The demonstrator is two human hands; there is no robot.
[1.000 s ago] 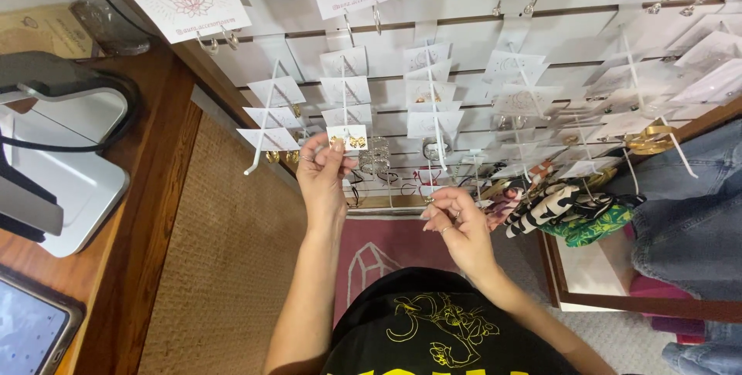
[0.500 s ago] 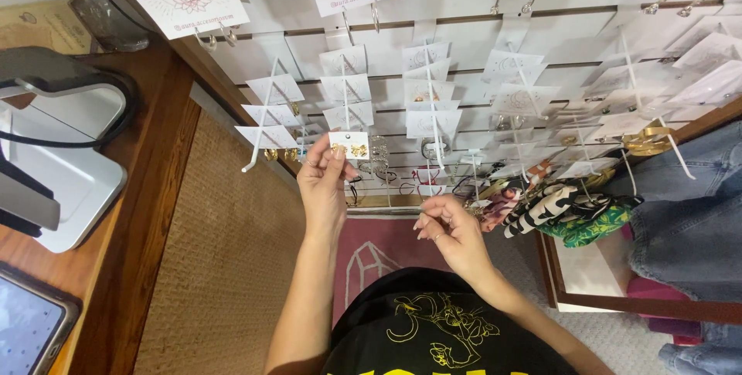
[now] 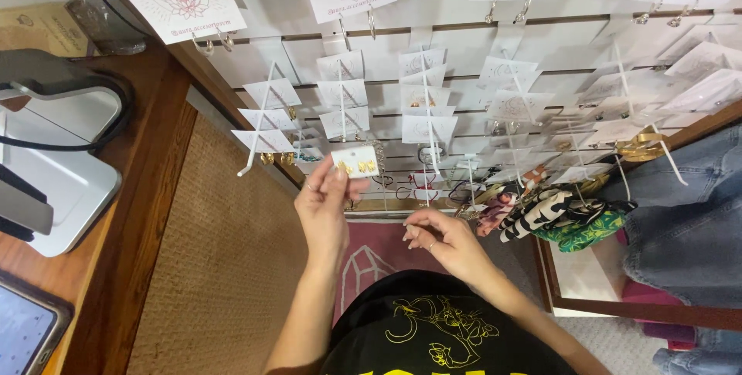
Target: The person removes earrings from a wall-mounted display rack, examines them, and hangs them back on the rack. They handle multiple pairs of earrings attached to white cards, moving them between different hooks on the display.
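Note:
My left hand (image 3: 325,205) is raised in front of a slatted display wall and pinches a small white card with gold earrings (image 3: 355,162) by its lower edge. The card stands just below a hook of similar white cards (image 3: 343,105). My right hand (image 3: 440,240) hovers lower and to the right, fingers curled together; whether something tiny sits between them cannot be made out. Several rows of white earring cards (image 3: 427,97) hang on white hooks across the wall.
Patterned fabric hair ties (image 3: 549,217) hang at the right, next to folded denim (image 3: 688,213). A wooden counter (image 3: 147,182) at the left carries a white stand (image 3: 54,182) and a tablet (image 3: 27,332). A woven mat (image 3: 224,267) and a pink rug (image 3: 379,247) lie below.
My left hand lifted the earring card slightly and brought it closer to the hooks. My right hand drew down and back from the wall toward my body.

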